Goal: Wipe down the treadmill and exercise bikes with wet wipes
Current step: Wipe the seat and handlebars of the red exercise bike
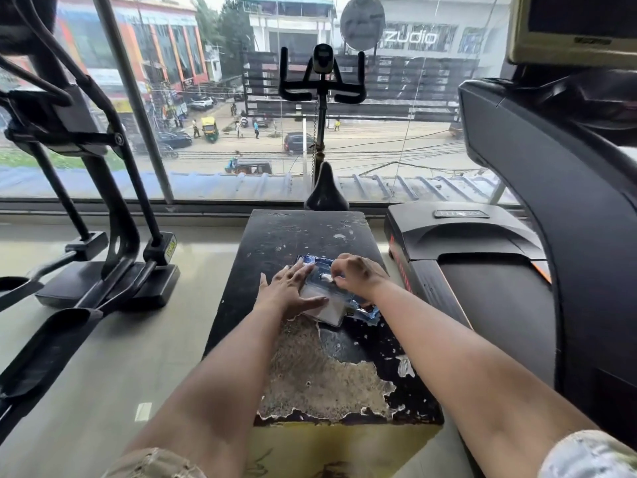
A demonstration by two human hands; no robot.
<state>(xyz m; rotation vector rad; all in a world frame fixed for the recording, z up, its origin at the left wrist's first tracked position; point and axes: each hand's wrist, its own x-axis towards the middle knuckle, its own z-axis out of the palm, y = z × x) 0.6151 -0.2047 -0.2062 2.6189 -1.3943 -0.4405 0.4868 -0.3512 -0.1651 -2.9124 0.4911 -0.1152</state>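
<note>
Blue-and-white plastic pack of wet wipes (324, 303) lies on a black box with peeling paint (303, 236), the left hand (287, 288) pressing it down with straight, slightly spread fingers, the right hand (358, 272) pinching with curled fingers the white wipe tip (325, 277) at its opening, a black treadmill (482, 270) near on the right.
</note>
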